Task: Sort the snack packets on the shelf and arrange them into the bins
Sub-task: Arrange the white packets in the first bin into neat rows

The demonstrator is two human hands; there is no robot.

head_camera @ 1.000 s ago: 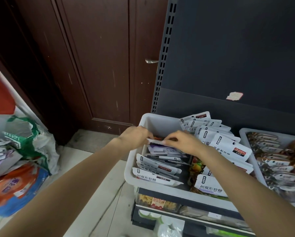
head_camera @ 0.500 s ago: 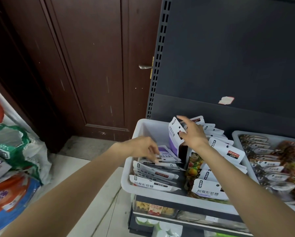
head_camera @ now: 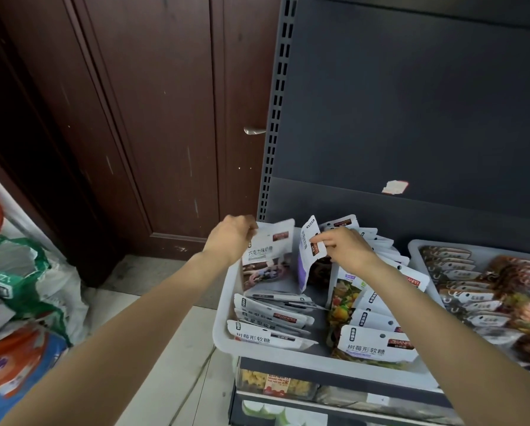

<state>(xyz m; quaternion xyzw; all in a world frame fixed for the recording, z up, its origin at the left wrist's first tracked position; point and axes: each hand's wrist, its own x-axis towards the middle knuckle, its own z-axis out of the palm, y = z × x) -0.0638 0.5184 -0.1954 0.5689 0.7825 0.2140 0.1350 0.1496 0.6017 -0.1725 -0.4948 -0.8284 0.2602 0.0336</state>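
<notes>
Your left hand (head_camera: 231, 238) pinches the top of a white packet (head_camera: 268, 256), upright at the back of the white bin (head_camera: 223, 321) in mid-frame. Your right hand (head_camera: 345, 249) grips a purple-backed packet (head_camera: 306, 253) just beside it, standing on edge.

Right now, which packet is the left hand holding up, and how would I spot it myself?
Find the white bin on the shelf beside the brown door. At its back left corner the left hand holds a packet upright by its top. Unlike the flat white-topped packets stacked below, it faces you, showing brown and purple sweets.
</notes>
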